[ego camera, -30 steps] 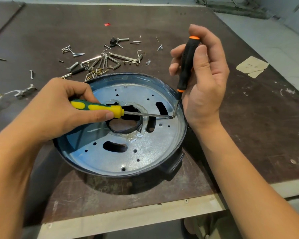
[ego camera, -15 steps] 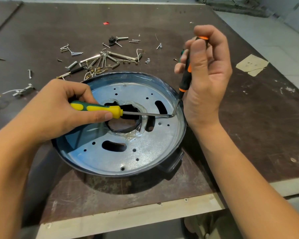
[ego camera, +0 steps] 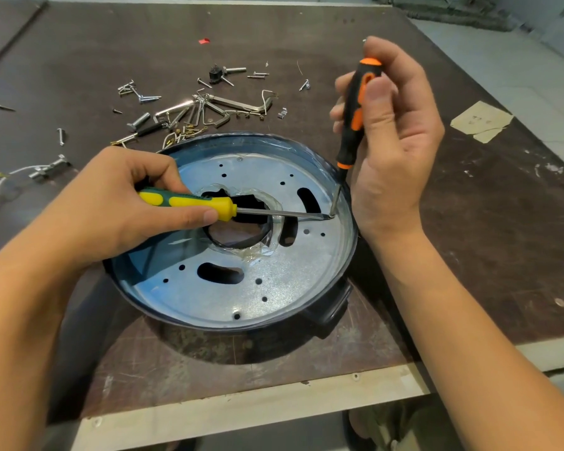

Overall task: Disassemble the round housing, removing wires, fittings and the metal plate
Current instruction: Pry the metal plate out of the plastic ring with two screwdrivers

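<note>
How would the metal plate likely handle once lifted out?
The plate looks like thin sheet metal, probably stiff and light. Its slots could give finger holds, though edges may be sharp. Fitting the housing rim closely, it may bind.

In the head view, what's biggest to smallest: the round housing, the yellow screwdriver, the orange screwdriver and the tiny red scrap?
1. round housing
2. yellow screwdriver and orange screwdriver: about alike and both partly hidden, so not ranked
3. red scrap, smallest, though it lies farthest away
</note>
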Available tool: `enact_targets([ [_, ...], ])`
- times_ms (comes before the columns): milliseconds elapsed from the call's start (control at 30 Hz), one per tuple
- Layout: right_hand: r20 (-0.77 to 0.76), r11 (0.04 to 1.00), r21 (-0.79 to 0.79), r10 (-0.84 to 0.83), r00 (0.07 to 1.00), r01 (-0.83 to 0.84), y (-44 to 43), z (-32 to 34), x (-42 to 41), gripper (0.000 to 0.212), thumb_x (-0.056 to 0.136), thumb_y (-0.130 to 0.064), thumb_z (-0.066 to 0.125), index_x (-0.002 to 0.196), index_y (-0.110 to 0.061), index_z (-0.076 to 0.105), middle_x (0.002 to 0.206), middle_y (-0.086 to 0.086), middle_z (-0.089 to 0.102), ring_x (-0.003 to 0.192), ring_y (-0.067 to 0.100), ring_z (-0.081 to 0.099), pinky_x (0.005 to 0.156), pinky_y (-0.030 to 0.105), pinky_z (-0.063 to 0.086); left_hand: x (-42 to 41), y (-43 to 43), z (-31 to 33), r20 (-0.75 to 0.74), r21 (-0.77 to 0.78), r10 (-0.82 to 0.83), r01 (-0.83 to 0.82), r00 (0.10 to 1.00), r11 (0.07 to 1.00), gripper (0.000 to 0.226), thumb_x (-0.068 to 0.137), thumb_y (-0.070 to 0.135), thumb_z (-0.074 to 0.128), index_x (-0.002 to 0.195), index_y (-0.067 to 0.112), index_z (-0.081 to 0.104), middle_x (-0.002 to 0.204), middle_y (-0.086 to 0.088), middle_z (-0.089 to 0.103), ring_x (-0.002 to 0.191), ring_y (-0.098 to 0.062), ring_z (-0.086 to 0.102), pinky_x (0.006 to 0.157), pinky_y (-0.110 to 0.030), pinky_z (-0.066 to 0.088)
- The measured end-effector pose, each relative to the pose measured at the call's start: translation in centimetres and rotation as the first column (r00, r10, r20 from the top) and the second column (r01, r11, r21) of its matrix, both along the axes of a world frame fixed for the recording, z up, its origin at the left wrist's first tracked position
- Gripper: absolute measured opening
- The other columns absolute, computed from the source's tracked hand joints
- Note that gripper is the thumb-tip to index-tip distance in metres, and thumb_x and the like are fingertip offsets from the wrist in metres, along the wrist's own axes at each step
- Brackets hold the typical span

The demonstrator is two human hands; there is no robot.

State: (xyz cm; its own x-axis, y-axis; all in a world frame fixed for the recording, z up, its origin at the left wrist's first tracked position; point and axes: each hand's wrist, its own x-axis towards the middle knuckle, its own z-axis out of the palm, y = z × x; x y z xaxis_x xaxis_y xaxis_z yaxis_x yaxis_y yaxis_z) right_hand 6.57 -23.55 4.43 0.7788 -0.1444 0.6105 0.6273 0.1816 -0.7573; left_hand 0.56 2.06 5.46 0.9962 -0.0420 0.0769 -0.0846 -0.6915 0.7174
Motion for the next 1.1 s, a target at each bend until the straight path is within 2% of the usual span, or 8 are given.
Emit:
enact_targets([
  [100, -0.023, 0.997, 0.066, 0.034, 0.999, -0.032, -0.15, 0.04, -0.10, 0.026, 0.109, -0.003, 0.033, 0.128, 0.003, 0.050, 0.094, 0.017, 0.062, 0.079, 0.029, 0.055, 0.071, 0.040, 0.049, 0.02, 0.09, 0.03, -0.007, -0.008, 0.001, -0.001, 1.000, 1.000, 0.057, 0.047, 0.080, 0.076, 0.073, 0.029, 0.071, 0.066, 0.001, 0.066, 0.061, -0.019, 0.058, 0.061, -0.038, 0.052],
  [267, 0.013, 1.000, 0.002, -0.024, 1.000, 0.024, 0.16, 0.35, -0.11, 0.027, 0.100, 0.003, 0.059, 0.125, 0.004, 0.051, 0.092, 0.019, 0.048, 0.075, 0.039, 0.044, 0.069, 0.052, 0.046, 0.03, 0.22, 0.14, 0.002, -0.009, -0.013, 0.013, 1.000, 1.000, 0.055, 0.049, 0.080, 0.075, 0.072, 0.031, 0.070, 0.064, 0.005, 0.065, 0.057, -0.015, 0.057, 0.058, -0.035, 0.049],
  [367, 0.009, 1.000, 0.022, 0.007, 1.000, -0.007, -0.01, 0.32, -0.23, 0.030, 0.106, 0.004, 0.043, 0.136, 0.006, 0.042, 0.097, 0.021, 0.058, 0.074, 0.030, 0.054, 0.070, 0.044, 0.048, 0.02, 0.25, 0.19, -0.005, -0.002, -0.010, 0.010, 1.000, 1.000, 0.056, 0.050, 0.081, 0.075, 0.074, 0.031, 0.070, 0.065, 0.005, 0.065, 0.057, -0.015, 0.057, 0.058, -0.038, 0.052],
  [467, -0.030, 0.993, 0.102, 0.057, 0.998, -0.053, -0.05, 0.31, -0.35, 0.019, 0.108, -0.002, 0.035, 0.126, -0.001, 0.041, 0.096, 0.021, 0.063, 0.071, 0.028, 0.059, 0.069, 0.040, 0.049, 0.00, 0.27, 0.22, -0.003, -0.003, -0.008, 0.008, 1.000, 1.000, 0.057, 0.049, 0.082, 0.074, 0.074, 0.031, 0.071, 0.065, 0.005, 0.065, 0.057, -0.015, 0.058, 0.058, -0.039, 0.053],
  [633, 0.002, 1.000, 0.010, -0.005, 1.000, 0.005, 0.17, 0.46, -0.04, 0.026, 0.098, 0.005, 0.060, 0.120, 0.001, 0.048, 0.099, 0.016, 0.050, 0.082, 0.032, 0.049, 0.072, 0.047, 0.047, 0.01, 0.30, 0.21, -0.002, -0.003, -0.012, 0.012, 1.000, 1.000, 0.057, 0.050, 0.082, 0.074, 0.074, 0.031, 0.071, 0.064, 0.005, 0.065, 0.056, -0.014, 0.057, 0.058, -0.039, 0.053],
  [833, -0.039, 0.993, 0.094, 0.077, 0.996, -0.073, 0.02, 0.25, -0.33, 0.027, 0.106, -0.003, 0.035, 0.128, 0.003, 0.049, 0.105, 0.022, 0.064, 0.078, 0.030, 0.063, 0.072, 0.034, 0.048, 0.06, 0.36, 0.06, 0.006, -0.003, -0.020, 0.020, 1.000, 1.000, 0.056, 0.051, 0.082, 0.075, 0.073, 0.031, 0.070, 0.064, 0.005, 0.065, 0.057, -0.014, 0.057, 0.056, -0.036, 0.050],
  [1000, 0.015, 1.000, 0.017, -0.018, 1.000, 0.018, 0.17, 0.34, -0.17, 0.029, 0.098, 0.002, 0.062, 0.124, 0.006, 0.052, 0.095, 0.019, 0.051, 0.079, 0.033, 0.048, 0.070, 0.042, 0.046, 0.19, 0.47, -0.14, 0.024, -0.005, -0.025, 0.025, 0.999, 1.000, 0.056, 0.051, 0.081, 0.075, 0.074, 0.030, 0.070, 0.063, 0.004, 0.065, 0.056, -0.015, 0.056, 0.054, -0.034, 0.049],
  [1100, 0.028, 0.999, 0.037, 0.002, 1.000, -0.003, 0.03, 0.17, -0.25, 0.030, 0.104, 0.005, 0.047, 0.134, 0.006, 0.048, 0.099, 0.020, 0.061, 0.077, 0.030, 0.056, 0.073, 0.039, 0.052, 0.27, 0.49, -0.29, 0.031, -0.007, -0.027, 0.027, 0.999, 1.000, 0.056, 0.052, 0.080, 0.076, 0.074, 0.030, 0.070, 0.064, 0.005, 0.065, 0.054, -0.012, 0.056, 0.056, -0.033, 0.049],
])
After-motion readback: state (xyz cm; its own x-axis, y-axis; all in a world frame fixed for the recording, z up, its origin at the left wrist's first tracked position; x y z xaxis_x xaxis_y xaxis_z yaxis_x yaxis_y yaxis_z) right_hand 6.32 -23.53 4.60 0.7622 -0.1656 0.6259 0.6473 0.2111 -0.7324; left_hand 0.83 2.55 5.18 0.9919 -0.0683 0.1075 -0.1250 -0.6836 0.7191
